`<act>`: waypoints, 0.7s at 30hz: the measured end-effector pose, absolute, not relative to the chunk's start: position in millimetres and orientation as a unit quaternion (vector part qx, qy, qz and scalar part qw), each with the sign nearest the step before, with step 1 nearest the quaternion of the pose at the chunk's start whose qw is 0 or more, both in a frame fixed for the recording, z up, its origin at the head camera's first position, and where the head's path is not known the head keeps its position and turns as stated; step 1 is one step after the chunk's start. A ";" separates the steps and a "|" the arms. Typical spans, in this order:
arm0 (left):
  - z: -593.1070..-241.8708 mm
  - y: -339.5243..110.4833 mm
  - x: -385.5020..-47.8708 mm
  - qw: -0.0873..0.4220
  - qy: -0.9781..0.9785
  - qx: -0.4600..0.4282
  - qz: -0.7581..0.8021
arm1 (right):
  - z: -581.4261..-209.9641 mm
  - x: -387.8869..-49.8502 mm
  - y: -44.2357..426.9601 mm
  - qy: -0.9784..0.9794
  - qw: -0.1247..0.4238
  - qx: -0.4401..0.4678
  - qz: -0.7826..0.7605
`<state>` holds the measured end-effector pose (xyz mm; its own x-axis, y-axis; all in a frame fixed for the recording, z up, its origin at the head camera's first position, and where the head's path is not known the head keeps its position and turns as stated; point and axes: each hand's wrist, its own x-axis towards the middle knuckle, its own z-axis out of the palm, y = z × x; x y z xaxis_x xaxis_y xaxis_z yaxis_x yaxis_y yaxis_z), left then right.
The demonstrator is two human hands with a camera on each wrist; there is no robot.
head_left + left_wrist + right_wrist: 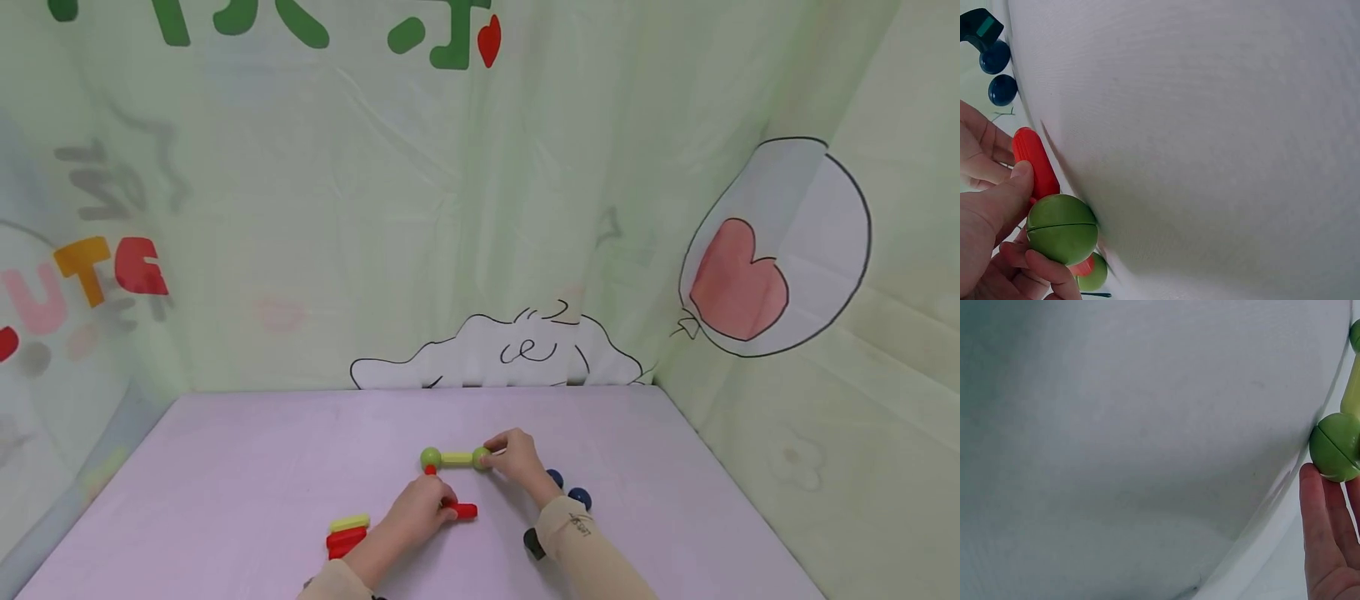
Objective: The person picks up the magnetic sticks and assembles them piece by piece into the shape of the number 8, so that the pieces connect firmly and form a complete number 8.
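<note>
My left hand [422, 510] pinches a red stick [465, 511] between thumb and fingers. In the left wrist view, that red stick [1036, 161] meets a green ball [1063, 231], with other fingers curled beneath the ball; the hand hides this ball in the head view. A second red piece [431, 470] shows beneath the far-left green ball [431, 456]. From there a yellow-green stick [456, 458] runs to the far-right green ball [481, 457], which my right hand [517, 458] holds by its fingertips. In the right wrist view, fingers touch this ball [1335, 447].
A yellow stick [349, 522] and red sticks [347, 540] lie left of my left forearm. Two dark blue balls [579, 498] sit beside the right wrist. A dark object [533, 543] is next to the right sleeve. A patterned curtain [405, 250] stands behind the table [262, 450].
</note>
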<state>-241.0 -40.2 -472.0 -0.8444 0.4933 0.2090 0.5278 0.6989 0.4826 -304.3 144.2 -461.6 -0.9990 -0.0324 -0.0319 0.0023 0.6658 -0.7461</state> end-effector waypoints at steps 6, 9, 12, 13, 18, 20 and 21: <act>-473.0 -37.4 -242.0 0.028 -0.921 -0.271 -0.277 | -461.6 -304.2 144.6 0.915 0.021 -0.007 -0.404; -472.7 -37.5 -242.6 0.016 -0.920 -0.263 -0.288 | -461.4 -304.6 144.1 0.916 0.021 -0.012 -0.400; -471.6 -38.1 -242.5 0.011 -0.918 -0.262 -0.296 | -461.1 -304.9 143.6 0.919 0.020 -0.018 -0.393; -471.1 -38.4 -242.4 0.012 -0.918 -0.263 -0.297 | -461.1 -304.9 143.5 0.920 0.019 -0.021 -0.392; -471.0 -39.6 -242.8 0.020 -0.916 -0.270 -0.295 | -461.7 -304.2 142.7 0.923 0.014 -0.036 -0.384; -471.5 -39.8 -242.9 0.018 -0.916 -0.269 -0.296 | -461.9 -304.1 142.7 0.924 0.011 -0.043 -0.381; -471.5 -39.8 -242.7 0.019 -0.916 -0.269 -0.296 | -462.0 -304.1 142.8 0.924 0.011 -0.045 -0.380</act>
